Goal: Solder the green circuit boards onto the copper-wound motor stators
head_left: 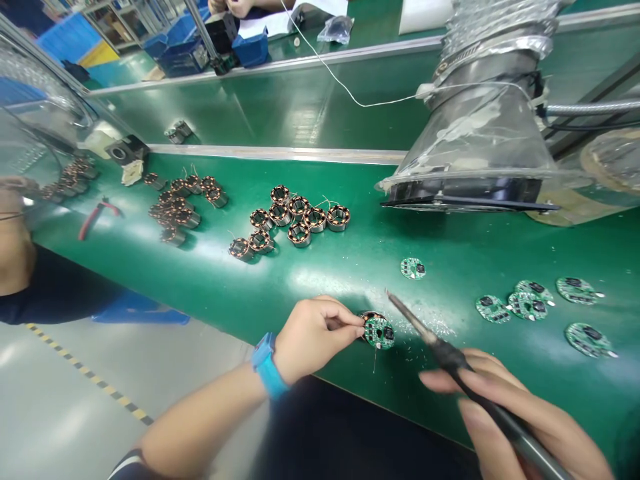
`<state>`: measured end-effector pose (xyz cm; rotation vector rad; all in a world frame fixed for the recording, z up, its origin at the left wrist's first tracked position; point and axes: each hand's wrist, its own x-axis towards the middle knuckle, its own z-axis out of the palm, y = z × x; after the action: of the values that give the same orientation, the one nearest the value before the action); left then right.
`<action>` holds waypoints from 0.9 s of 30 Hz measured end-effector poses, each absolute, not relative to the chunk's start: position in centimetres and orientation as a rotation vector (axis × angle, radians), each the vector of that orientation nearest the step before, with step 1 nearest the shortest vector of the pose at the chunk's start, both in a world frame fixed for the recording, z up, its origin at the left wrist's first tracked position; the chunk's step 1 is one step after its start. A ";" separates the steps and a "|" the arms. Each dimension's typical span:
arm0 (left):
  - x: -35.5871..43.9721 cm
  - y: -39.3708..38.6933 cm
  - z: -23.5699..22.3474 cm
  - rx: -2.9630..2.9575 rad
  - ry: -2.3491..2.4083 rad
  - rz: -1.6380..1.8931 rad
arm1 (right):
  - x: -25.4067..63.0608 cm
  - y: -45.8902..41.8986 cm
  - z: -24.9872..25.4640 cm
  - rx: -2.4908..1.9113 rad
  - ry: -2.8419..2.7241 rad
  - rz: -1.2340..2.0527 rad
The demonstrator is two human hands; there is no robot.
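Between thumb and forefinger, my left hand [313, 333] pinches a round green circuit board [381, 333] by its left edge. Behind that board shows part of a copper-wound stator coil [369, 316], and a thin wire hangs below. My right hand [515, 407] is closed around the black handle of a soldering iron [425, 333]. The iron's tip points up and left, just above the held board and apart from it. Another round board [413, 268] lies flat beyond the tip. Silvery bits are scattered on the green bench around the iron.
Several round boards [530, 303] lie at the right. Copper stators [299, 210] stand grouped in the middle and further left. A clear fume hood [475, 147] overhangs the back right. Red-handled pliers [97, 217] lie at the left, near a co-worker's arm [14, 240].
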<state>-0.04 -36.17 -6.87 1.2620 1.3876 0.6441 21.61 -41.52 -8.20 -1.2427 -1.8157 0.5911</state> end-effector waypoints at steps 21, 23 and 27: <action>1.4 -39.5 -7.5 1.472 1.538 0.876 | 18.0 -38.6 -9.6 -1.159 -2.051 0.367; 2.1 -39.1 -7.6 1.439 1.583 0.995 | 17.9 -38.7 -9.7 -1.183 -2.035 0.341; 3.0 -39.0 -8.0 1.644 1.589 1.153 | 17.9 -39.0 -9.8 -1.208 -2.008 0.291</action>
<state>2.98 -39.03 -8.02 1.6445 1.5889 1.1530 17.90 -38.96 -9.76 -1.2078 -2.0080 0.2906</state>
